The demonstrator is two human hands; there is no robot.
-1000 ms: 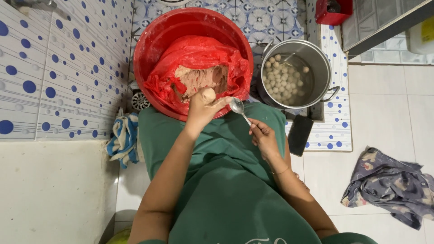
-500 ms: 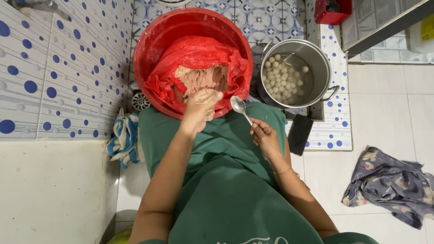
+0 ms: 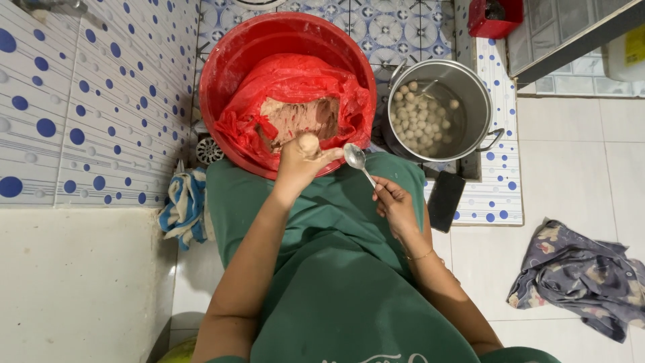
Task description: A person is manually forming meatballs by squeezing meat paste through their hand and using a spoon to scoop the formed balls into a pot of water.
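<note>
My left hand (image 3: 299, 165) is closed around pale meat paste, and a round ball of paste (image 3: 308, 143) bulges from the top of the fist. It hovers over the near rim of a big red basin (image 3: 232, 47) lined with a red plastic bag (image 3: 295, 77) that holds pinkish-brown paste (image 3: 302, 115). My right hand (image 3: 396, 205) grips a metal spoon (image 3: 356, 158) by its handle, the bowl pointing toward the left fist. A steel pot (image 3: 470, 87) to the right of the basin holds water with several pale balls (image 3: 416, 114) floating in it.
A dark phone (image 3: 445, 200) lies on the floor below the pot. A striped cloth (image 3: 185, 205) sits by the dotted tile wall on the left, near a floor drain (image 3: 209, 150). A crumpled grey rag (image 3: 581, 275) lies at the right. A red box (image 3: 496, 17) stands at the top.
My left fist dipped toward the paste and came back, squeezing up a fresh ball. The spoon in my right hand stayed almost still beside it.
</note>
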